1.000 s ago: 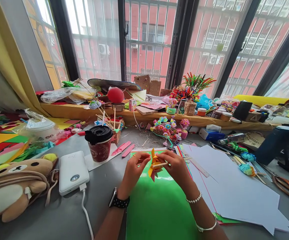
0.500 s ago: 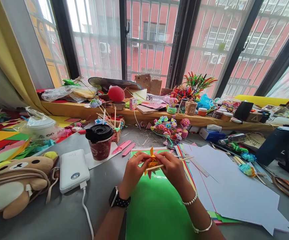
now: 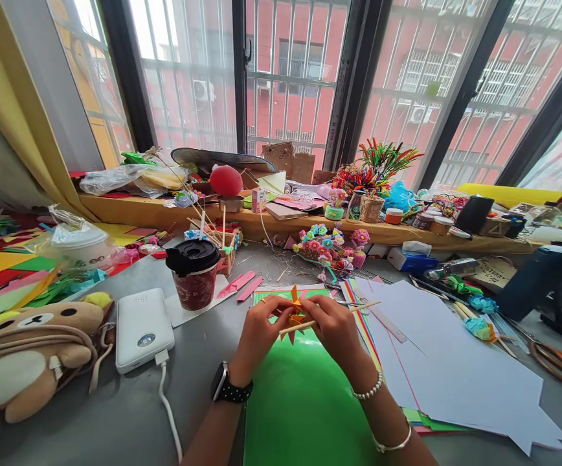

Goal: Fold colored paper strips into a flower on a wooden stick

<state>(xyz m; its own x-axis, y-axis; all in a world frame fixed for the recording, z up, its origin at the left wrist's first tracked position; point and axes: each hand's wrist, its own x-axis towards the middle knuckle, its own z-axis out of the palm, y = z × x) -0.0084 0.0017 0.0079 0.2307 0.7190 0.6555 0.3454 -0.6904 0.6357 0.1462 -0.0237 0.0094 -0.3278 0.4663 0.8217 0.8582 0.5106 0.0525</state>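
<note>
My left hand [image 3: 265, 327] has its fingers closed on the left side of a small folded orange paper piece [image 3: 296, 318] with pointed tips. My right hand [image 3: 332, 325] pinches the same folded paper from the right, and a thin wooden stick [image 3: 366, 305] lies across its fingers. The stick's pale left end pokes out below the paper. Reddish points show under the orange ones. Both hands are above a glossy green sheet [image 3: 305, 401]. Fingertips and the middle of the paper partly hide each other.
A lidded paper cup [image 3: 196, 285] and a white power bank [image 3: 145, 333] with a cable stand to the left, beside a plush bear [image 3: 33, 362]. White paper sheets [image 3: 456, 362] cover the right side. Pink paper strips [image 3: 236, 285] lie behind the hands, near crocheted flowers [image 3: 322, 246].
The stick has shifted slightly, its right end now a little farther right and higher. Both hands keep hold of the folded paper in nearly the same place.
</note>
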